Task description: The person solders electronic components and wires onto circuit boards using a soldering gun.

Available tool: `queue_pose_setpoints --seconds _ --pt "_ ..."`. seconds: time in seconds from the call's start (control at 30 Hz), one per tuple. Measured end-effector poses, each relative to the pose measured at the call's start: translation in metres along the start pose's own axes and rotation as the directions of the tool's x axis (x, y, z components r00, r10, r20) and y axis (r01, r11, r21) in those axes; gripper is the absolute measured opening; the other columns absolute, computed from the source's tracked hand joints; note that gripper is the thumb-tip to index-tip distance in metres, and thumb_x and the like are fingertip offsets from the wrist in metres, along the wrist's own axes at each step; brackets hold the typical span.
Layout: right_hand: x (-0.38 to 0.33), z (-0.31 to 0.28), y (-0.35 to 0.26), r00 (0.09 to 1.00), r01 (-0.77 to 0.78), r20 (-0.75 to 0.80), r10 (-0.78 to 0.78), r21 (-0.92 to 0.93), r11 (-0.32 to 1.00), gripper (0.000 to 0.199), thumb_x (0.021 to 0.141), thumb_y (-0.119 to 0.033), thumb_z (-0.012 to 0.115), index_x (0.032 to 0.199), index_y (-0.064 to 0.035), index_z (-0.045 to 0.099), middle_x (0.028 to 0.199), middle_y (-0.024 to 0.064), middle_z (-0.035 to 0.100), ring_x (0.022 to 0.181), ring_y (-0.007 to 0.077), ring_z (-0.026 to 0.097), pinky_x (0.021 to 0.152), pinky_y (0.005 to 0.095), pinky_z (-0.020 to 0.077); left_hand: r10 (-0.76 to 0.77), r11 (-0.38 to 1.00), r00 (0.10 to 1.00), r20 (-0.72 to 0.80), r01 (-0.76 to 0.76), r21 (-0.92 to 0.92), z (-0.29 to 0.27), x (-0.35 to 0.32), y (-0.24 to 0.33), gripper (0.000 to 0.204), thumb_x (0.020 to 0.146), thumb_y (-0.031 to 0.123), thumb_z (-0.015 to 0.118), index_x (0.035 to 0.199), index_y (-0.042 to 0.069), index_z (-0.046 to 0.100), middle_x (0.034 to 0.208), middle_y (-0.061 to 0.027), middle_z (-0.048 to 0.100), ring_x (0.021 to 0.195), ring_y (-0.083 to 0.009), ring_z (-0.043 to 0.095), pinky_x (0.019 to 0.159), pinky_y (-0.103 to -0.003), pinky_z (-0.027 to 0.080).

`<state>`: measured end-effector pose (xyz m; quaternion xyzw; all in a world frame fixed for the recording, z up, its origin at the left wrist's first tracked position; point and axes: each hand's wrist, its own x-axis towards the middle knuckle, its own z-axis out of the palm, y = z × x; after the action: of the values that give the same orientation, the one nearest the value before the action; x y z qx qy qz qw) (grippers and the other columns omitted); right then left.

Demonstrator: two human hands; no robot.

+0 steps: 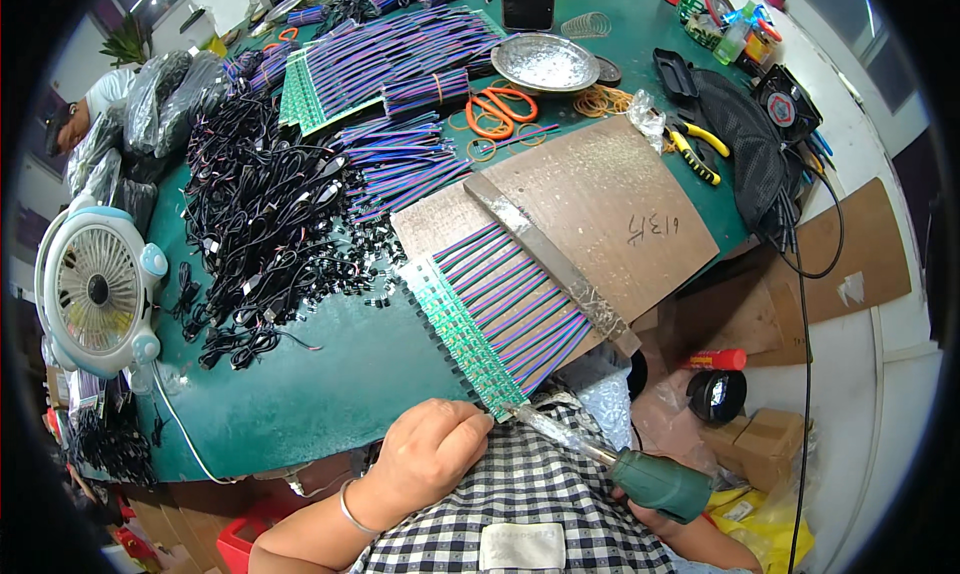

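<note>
The left hand (432, 452), fingers curled together, presses on the near end of a long green circuit-board strip (455, 334) from which glossy purple, blue and pink ribbon wires (510, 299) fan out in neat parallel rows. The right hand (668, 524) is mostly hidden under the green rubbery handle of a soldering iron (600, 454), which it grips; the silvery tip meets that strip's near end. The strip lies on a brown scuffed fibreboard panel (610, 209), with a flat grey metal bar (555, 264) clamping the wires across it. Beyond the panel sit orange-handled scissors (500, 109) and a round dented metal dish (545, 62). Left of the panel the dark green table mat (330, 359) lies bare (up to its near edge), past it a matte tangle of black cables (260, 224).
</note>
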<state>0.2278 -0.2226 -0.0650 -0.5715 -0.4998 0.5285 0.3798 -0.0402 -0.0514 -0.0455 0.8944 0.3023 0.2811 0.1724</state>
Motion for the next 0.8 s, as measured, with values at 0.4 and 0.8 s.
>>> queue_pose_setpoints --seconds 0.4,0.8 --pt "-0.003 0.010 0.015 0.985 0.036 -0.164 -0.058 -0.133 0.991 0.048 0.075 -0.039 0.073 0.099 0.0012 0.064 0.091 0.0130 0.067 0.085 0.0276 0.066 0.077 0.0356 0.0537 0.001 1.000 1.000 -0.001 -0.001 0.011 0.000 0.000 0.000 0.024 0.067 0.003 0.071 0.089 0.004 0.062 0.083 -0.0060 0.061 0.069 -0.0209 0.060 0.063 -0.032 0.051" --pt "-0.003 0.005 0.011 0.999 0.016 -0.042 -0.025 -0.206 0.978 0.053 0.078 -0.047 0.071 0.100 0.0009 0.064 0.090 0.0126 0.068 0.081 0.0277 0.069 0.073 0.0339 0.0557 -0.004 1.000 1.000 -0.006 0.004 0.029 0.001 -0.003 0.001 0.026 0.065 0.004 0.071 0.089 0.005 0.062 0.083 -0.0061 0.061 0.070 -0.0214 0.060 0.064 -0.032 0.051"
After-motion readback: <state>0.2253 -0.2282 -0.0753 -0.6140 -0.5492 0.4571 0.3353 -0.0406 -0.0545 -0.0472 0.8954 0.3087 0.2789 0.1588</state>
